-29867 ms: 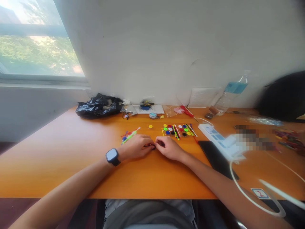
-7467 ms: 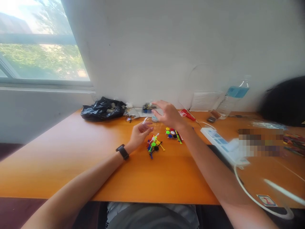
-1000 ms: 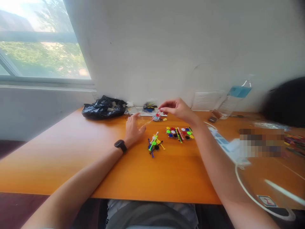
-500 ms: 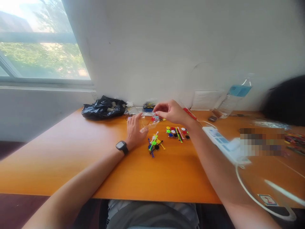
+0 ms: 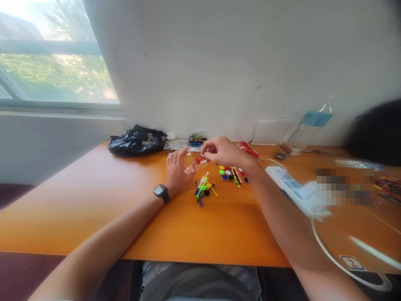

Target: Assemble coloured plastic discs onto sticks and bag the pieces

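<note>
My right hand (image 5: 222, 152) is closed in a pinch on a red plastic spinner arrow (image 5: 198, 161), over the table. Facing it, my left hand (image 5: 179, 169), with a black watch on the wrist, has its fingers raised and a clear plastic bag (image 5: 189, 169) caught by its thumb. Much of the bag is hard to make out. Nearer to me lies a loose pile of spinner arrows (image 5: 203, 188) in green, yellow, blue, white and black. Under my right forearm is a second group of spinner arrows (image 5: 230, 173), with their round discs showing.
A black plastic bag (image 5: 136, 141) sits at the back left by the wall. A small dark and blue bundle (image 5: 196, 140) lies behind my hands. On the right are a white power strip (image 5: 291, 186) with its cable, a red packet (image 5: 247, 148) and a clear bottle-like container (image 5: 297, 140).
My right hand has shifted slightly down, and the red spinner arrow now shows plainly at its fingertips. The left hand has stayed almost in place.
</note>
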A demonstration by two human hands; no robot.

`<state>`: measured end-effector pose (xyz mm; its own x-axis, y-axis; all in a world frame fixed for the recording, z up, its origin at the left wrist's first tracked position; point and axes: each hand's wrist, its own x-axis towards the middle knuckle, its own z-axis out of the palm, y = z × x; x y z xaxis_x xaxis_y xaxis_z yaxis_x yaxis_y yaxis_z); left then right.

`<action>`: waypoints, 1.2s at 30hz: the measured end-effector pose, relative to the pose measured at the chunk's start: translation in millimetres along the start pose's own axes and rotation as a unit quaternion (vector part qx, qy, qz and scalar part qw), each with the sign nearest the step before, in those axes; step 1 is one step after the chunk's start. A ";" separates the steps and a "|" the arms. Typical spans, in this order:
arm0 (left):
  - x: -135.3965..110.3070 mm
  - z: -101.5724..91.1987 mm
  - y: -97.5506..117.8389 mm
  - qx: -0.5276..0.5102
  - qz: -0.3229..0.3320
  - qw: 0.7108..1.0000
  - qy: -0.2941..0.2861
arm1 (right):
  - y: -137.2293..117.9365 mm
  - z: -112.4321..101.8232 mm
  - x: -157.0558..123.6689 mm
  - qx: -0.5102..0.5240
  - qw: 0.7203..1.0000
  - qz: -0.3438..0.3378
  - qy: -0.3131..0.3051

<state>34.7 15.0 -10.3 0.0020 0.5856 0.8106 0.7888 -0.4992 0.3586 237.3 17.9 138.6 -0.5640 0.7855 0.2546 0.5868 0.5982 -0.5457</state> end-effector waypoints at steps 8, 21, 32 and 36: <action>-0.5 -5.6 3.9 -0.002 0.003 1.000 0.008 | -6.0 4.0 -2.6 0.064 0.996 0.003 -0.065; 0.6 -8.5 6.8 -0.006 -0.016 1.000 0.002 | -5.4 3.8 -0.8 0.013 0.993 -0.055 -0.103; 0.9 -1.8 0.7 -0.048 -0.039 0.998 -0.022 | -4.9 6.2 1.0 0.044 0.995 -0.090 0.014; 0.5 0.9 -4.5 -0.077 -0.047 0.995 -0.040 | 0.7 8.5 3.8 0.049 0.994 -0.091 0.023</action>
<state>31.7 18.2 -11.9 -0.0141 0.6797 0.7334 0.6838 -0.5285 0.5030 230.6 20.0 132.4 -0.6274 0.6729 0.3919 0.4162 0.7152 -0.5615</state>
